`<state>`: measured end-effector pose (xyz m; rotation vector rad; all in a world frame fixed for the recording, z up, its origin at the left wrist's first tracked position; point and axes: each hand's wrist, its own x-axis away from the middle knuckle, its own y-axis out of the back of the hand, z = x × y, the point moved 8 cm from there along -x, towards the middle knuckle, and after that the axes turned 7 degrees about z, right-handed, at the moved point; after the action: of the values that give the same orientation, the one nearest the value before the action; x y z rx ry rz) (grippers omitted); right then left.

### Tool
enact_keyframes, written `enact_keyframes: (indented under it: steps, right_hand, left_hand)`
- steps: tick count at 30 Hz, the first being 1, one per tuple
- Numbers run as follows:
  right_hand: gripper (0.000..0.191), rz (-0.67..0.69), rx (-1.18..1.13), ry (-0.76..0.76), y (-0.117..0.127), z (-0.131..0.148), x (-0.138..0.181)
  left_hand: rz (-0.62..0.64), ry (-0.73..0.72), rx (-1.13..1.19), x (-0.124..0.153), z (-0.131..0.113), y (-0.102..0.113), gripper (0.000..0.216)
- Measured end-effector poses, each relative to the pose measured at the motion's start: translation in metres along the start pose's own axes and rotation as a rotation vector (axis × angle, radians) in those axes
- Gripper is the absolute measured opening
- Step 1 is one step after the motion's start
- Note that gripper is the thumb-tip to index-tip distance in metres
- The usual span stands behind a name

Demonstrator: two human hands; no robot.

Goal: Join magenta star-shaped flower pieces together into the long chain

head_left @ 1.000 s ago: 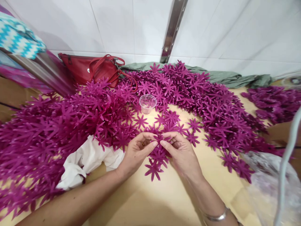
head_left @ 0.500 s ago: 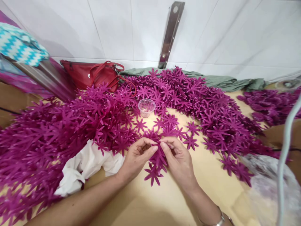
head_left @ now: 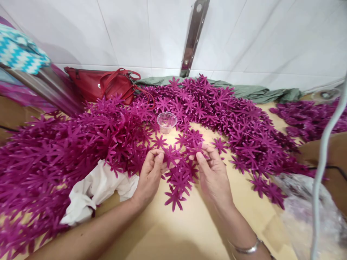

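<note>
My left hand [head_left: 149, 176] and my right hand [head_left: 213, 174] rest on a tan table [head_left: 189, 231], a short gap between them. Each pinches a purple star-shaped flower piece: the left one [head_left: 170, 154] at its thumb tip, the right one [head_left: 195, 149] under its thumb. Between the hands a chain of joined purple flowers [head_left: 179, 182] runs down toward me and ends in a single flower. A huge heap of loose purple flowers [head_left: 81, 141] curves around the hands from the left to the far right.
A small clear plastic cup [head_left: 166, 122] stands just beyond the hands. A white cloth [head_left: 94, 191] lies left of my left wrist. A red handbag [head_left: 104, 85] and a green cloth [head_left: 260, 93] lie along the tiled wall. A clear plastic bag [head_left: 303, 209] sits at the right.
My hands have drawn apart; before, the fingertips met on one flower over the chain. Each hand now pinches its own flower a little farther from me.
</note>
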<state>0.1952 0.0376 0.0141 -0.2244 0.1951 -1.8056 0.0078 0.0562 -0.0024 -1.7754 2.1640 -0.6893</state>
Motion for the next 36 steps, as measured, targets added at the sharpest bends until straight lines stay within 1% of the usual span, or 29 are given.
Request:
enact_keyframes:
  steps: [2, 4, 6, 8, 11, 13, 15, 18, 20, 21, 23, 24, 27, 29, 31, 33, 36]
  right_hand:
    - [0.041, -0.010, -0.008, -0.028, 0.000, -0.003, 0.000]
    - [0.044, -0.026, -0.003, -0.028, 0.001, -0.003, -0.001]
    - [0.039, -0.011, 0.010, -0.024, 0.001, -0.002, -0.001]
    - [0.029, 0.027, 0.073, -0.022, -0.001, 0.000, -0.001]
    - [0.017, 0.056, 0.248, 0.025, -0.004, 0.009, 0.002]
    - [0.012, 0.056, 0.361, 0.094, -0.005, 0.016, 0.003]
    - [0.011, 0.049, 0.503, 0.192, -0.006, 0.025, 0.004]
    - [0.016, 0.000, 0.719, 0.332, -0.008, 0.035, 0.007]
    - [0.018, -0.039, 0.803, 0.394, -0.009, 0.040, 0.010]
    - [0.022, -0.047, 0.831, 0.420, -0.010, 0.042, 0.012]
    - [0.035, -0.029, 0.882, 0.494, -0.016, 0.047, 0.017]
    - [0.038, -0.007, 0.907, 0.546, -0.021, 0.050, 0.020]
    - [0.026, 0.087, 0.987, 0.708, -0.036, 0.056, 0.031]
    - [0.020, 0.139, 1.008, 0.752, -0.041, 0.054, 0.033]
    - [0.018, 0.177, 0.961, 0.761, -0.041, 0.051, 0.032]
    - [0.016, 0.199, 0.902, 0.736, -0.038, 0.045, 0.030]
    - [0.012, 0.228, 0.819, 0.627, -0.033, 0.036, 0.025]
  left_hand:
    - [-0.011, 0.019, 0.015, 0.000, 0.001, 0.001, 0.028]
    - [0.011, 0.015, 0.006, -0.001, 0.001, 0.000, 0.030]
    - [0.058, -0.006, -0.023, -0.001, 0.002, -0.002, 0.032]
    - [0.095, -0.025, -0.049, -0.001, 0.002, -0.004, 0.035]
    - [0.085, -0.027, -0.072, -0.001, 0.003, -0.004, 0.037]
    - [0.068, -0.025, -0.079, -0.001, 0.002, -0.003, 0.039]
    - [0.053, -0.030, -0.088, -0.001, 0.001, -0.003, 0.040]
    - [0.020, -0.026, -0.088, -0.002, 0.000, -0.002, 0.043]
    - [0.000, -0.011, -0.070, -0.002, 0.001, -0.002, 0.044]
    - [-0.004, -0.001, -0.059, -0.002, 0.001, -0.002, 0.044]
    - [-0.008, 0.012, -0.037, -0.003, 0.001, -0.003, 0.045]
    - [-0.003, 0.018, -0.027, -0.003, 0.001, -0.004, 0.046]
    - [0.043, 0.046, -0.001, -0.003, 0.001, -0.009, 0.044]
    - [0.078, 0.065, 0.018, -0.003, 0.002, -0.012, 0.040]
    - [0.105, 0.082, 0.051, -0.002, 0.004, -0.014, 0.040]
    - [0.118, 0.093, 0.080, -0.002, 0.005, -0.015, 0.041]
    - [0.124, 0.098, 0.105, 0.000, 0.005, -0.017, 0.042]
